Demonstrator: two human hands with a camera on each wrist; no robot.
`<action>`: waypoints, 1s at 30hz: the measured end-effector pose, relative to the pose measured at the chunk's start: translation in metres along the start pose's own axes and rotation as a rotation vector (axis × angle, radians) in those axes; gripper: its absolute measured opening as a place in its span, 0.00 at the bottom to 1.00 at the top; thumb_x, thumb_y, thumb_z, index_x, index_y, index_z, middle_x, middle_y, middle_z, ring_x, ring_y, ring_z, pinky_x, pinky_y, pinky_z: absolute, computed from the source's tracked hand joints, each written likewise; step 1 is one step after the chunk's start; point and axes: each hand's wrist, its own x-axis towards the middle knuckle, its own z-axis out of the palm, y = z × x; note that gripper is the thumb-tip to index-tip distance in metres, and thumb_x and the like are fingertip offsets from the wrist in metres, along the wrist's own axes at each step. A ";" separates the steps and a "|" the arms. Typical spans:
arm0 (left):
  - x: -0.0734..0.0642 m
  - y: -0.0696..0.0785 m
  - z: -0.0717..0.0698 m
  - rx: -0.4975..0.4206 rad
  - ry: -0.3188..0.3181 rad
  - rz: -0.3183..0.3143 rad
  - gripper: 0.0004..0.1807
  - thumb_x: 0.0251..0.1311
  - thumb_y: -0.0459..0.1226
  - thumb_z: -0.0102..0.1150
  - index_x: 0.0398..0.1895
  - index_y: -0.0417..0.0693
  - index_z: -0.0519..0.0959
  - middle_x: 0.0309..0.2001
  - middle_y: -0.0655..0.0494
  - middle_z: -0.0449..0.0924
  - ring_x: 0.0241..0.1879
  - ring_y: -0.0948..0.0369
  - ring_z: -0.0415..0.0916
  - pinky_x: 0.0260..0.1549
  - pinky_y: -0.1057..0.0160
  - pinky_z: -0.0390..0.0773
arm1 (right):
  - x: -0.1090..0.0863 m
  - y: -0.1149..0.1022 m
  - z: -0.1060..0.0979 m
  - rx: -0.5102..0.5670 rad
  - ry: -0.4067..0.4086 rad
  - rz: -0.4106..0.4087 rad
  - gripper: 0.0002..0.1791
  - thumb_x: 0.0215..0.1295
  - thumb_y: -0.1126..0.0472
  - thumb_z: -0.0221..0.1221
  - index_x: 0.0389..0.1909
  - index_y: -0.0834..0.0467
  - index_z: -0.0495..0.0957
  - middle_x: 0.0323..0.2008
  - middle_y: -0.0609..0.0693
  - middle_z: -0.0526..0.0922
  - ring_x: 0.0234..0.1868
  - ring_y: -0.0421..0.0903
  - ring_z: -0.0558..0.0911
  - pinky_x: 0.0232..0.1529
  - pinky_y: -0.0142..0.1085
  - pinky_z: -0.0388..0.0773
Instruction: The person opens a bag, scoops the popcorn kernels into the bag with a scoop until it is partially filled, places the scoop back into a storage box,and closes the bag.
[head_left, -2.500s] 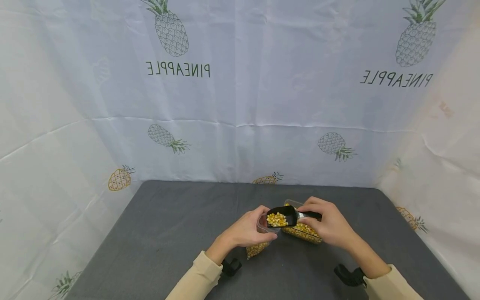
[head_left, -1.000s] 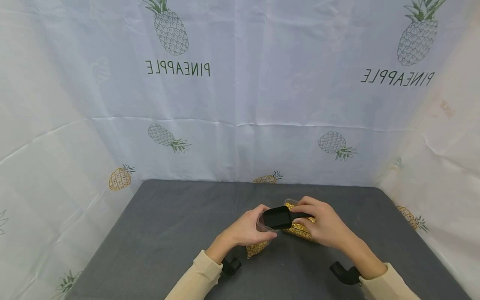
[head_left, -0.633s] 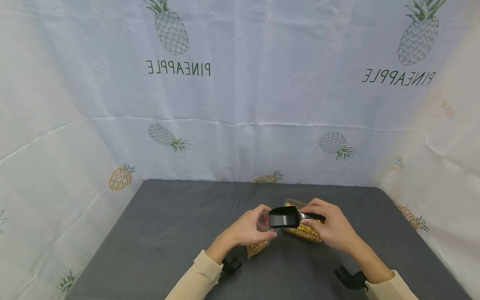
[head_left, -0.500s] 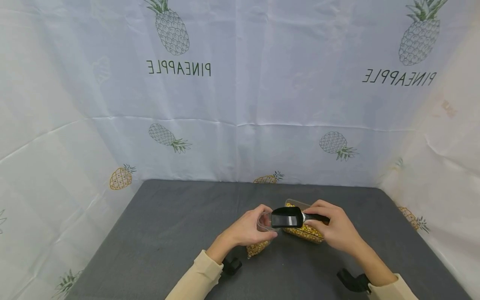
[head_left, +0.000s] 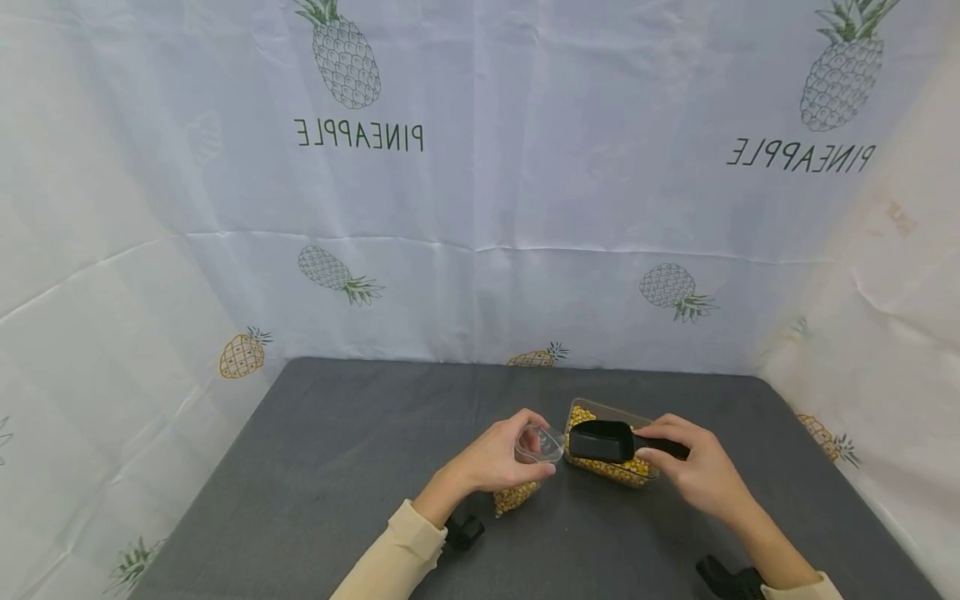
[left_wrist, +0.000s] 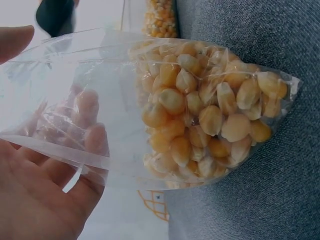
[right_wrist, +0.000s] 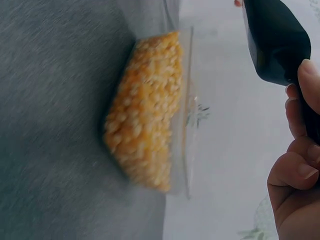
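My left hand (head_left: 495, 456) holds a clear plastic bag (head_left: 540, 446) by its top, thumb and fingers round the spread mouth. Corn kernels (left_wrist: 200, 115) fill the bag's lower end, which hangs just above the grey cloth in the left wrist view. With thumb and fingers, my right hand (head_left: 697, 467) grips the handle of a black scoop (head_left: 600, 441). No kernels show in the scoop. It is held over a clear rectangular container (head_left: 617, 410) of corn kernels, right of the bag and apart from it. The scoop covers part of the container.
A grey cloth (head_left: 360, 467) covers the table. White curtain (head_left: 472, 200) printed with pineapples stands behind it and on both sides. Black wrist straps (head_left: 463, 533) show at both wrists, close above the table.
The scoop went from level and full of kernels to tipped over the bag's mouth, then moved right, away from the bag and over the container. My left hand has stayed in place.
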 end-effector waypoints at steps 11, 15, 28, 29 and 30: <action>0.000 0.001 -0.001 -0.001 -0.003 0.001 0.27 0.66 0.47 0.65 0.63 0.49 0.70 0.39 0.63 0.74 0.40 0.70 0.77 0.46 0.69 0.81 | -0.011 0.022 -0.009 -0.118 0.003 0.091 0.11 0.66 0.60 0.68 0.49 0.51 0.87 0.43 0.41 0.83 0.47 0.33 0.78 0.43 0.38 0.79; 0.000 0.000 -0.001 0.001 -0.001 0.006 0.27 0.66 0.46 0.65 0.63 0.48 0.70 0.39 0.63 0.73 0.40 0.70 0.77 0.46 0.69 0.81 | -0.013 0.030 -0.011 -0.132 -0.008 0.134 0.12 0.67 0.59 0.68 0.50 0.52 0.86 0.43 0.42 0.83 0.48 0.39 0.79 0.45 0.45 0.79; 0.000 0.001 -0.001 -0.005 -0.001 0.007 0.27 0.66 0.46 0.65 0.63 0.48 0.70 0.39 0.63 0.73 0.40 0.70 0.77 0.46 0.69 0.81 | -0.021 0.040 -0.024 -0.185 -0.049 0.187 0.12 0.67 0.57 0.68 0.50 0.53 0.87 0.44 0.43 0.83 0.47 0.48 0.81 0.42 0.39 0.79; 0.000 0.001 -0.001 -0.005 -0.001 0.007 0.27 0.66 0.46 0.65 0.63 0.48 0.70 0.39 0.63 0.73 0.40 0.70 0.77 0.46 0.69 0.81 | -0.021 0.040 -0.025 -0.194 -0.051 0.190 0.12 0.67 0.57 0.68 0.50 0.53 0.87 0.44 0.43 0.83 0.48 0.50 0.82 0.42 0.39 0.80; 0.000 0.001 -0.001 -0.007 -0.001 0.007 0.27 0.66 0.46 0.65 0.63 0.48 0.70 0.39 0.63 0.73 0.40 0.70 0.77 0.46 0.69 0.81 | -0.022 0.041 -0.026 -0.202 -0.053 0.193 0.12 0.67 0.57 0.68 0.50 0.53 0.87 0.44 0.43 0.83 0.48 0.51 0.82 0.42 0.40 0.80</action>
